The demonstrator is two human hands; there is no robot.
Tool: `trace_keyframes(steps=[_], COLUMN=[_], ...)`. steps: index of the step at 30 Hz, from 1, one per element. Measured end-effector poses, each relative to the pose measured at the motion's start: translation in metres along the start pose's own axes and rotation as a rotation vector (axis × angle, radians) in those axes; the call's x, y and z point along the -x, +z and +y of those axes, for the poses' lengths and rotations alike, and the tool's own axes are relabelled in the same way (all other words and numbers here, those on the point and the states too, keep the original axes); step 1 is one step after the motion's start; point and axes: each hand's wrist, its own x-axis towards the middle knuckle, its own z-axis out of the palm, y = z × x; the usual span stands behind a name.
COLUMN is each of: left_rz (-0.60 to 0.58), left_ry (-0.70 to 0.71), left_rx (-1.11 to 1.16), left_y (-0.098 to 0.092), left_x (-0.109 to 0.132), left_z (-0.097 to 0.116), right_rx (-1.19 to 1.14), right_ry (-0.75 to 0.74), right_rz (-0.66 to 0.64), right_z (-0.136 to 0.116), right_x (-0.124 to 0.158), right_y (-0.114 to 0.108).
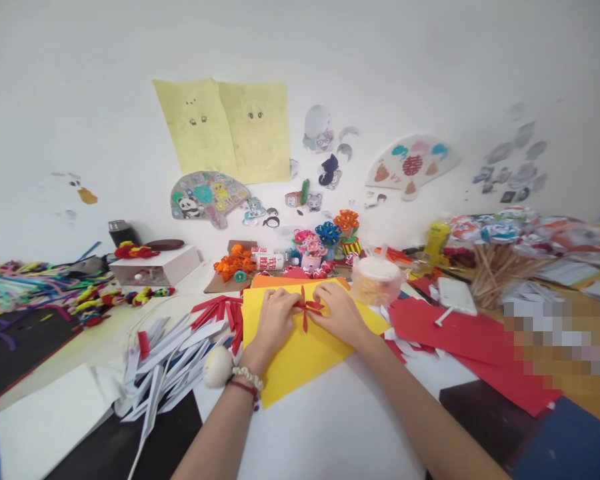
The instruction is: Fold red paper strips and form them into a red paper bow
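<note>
A small red paper piece with pointed arms (305, 310), shaped like a cross or flower, is between my two hands above a yellow paper sheet (290, 360). My left hand (279, 312) pinches its left arm with closed fingers. From the other side, my right hand (336, 310) has its fingers closed on the right part of the piece. One arm of it points up and another down toward me. The fingertips partly hide its sides. Around my left wrist are a pale scrunchie (249, 377) and a dark red beaded bracelet.
Folded white paper strips (180, 360) and red strips (225, 313) lie at the left. Red paper sheets (460, 347) and a white phone-like object (457, 295) are right. A lidded plastic cup (377, 280) and craft flowers (310, 247) stand behind the yellow sheet.
</note>
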Motion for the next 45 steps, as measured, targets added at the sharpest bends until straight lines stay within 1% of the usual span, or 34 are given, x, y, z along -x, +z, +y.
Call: trace_keyframes(steps=[5,10,12,15,18,21,27,29,35,40,45], left_rz=[-0.026,-0.041,-0.045,-0.063,-0.102,-0.151,-0.272,-0.294,-0.275,-0.234,-0.201], left_ry=[0.014,-0.004,-0.021,-0.045,-0.058,-0.061,-0.058,-0.065,-0.144,-0.200,-0.221], left_rx=[0.031,0.076,0.105,0.164,0.248,0.362,0.593,0.648,0.713,0.684,0.622], left_y=[0.000,0.000,-0.001,-0.004,-0.007,-0.010,-0.022,-0.024,-0.021,-0.014,-0.014], left_x=[0.000,0.000,-0.001,-0.002,-0.002,-0.003,-0.002,-0.002,-0.003,-0.003,-0.003], left_z=[0.001,0.001,-0.001,-0.005,-0.009,-0.010,-0.004,-0.002,-0.002,-0.007,-0.006], right_rx=[-0.076,-0.117,-0.174,-0.313,-0.460,-0.518,-0.640,-0.671,-0.705,-0.636,-0.622], right_ry=[-0.066,-0.070,-0.044,0.041,0.096,0.117,0.176,0.181,0.187,0.159,0.152], right_rz=[-0.045,-0.045,-0.056,-0.089,-0.160,-0.190,-0.199,-0.206,-0.211,-0.275,-0.338], right_z=[0.000,0.001,0.001,0.001,0.001,0.001,0.004,0.004,0.004,0.000,-0.009], right_x=[0.000,0.000,0.000,0.000,-0.001,-0.001,-0.003,-0.003,-0.003,-0.003,-0.002], right_y=[0.003,0.003,0.002,-0.001,-0.006,-0.008,0.001,0.004,0.001,-0.008,-0.017])
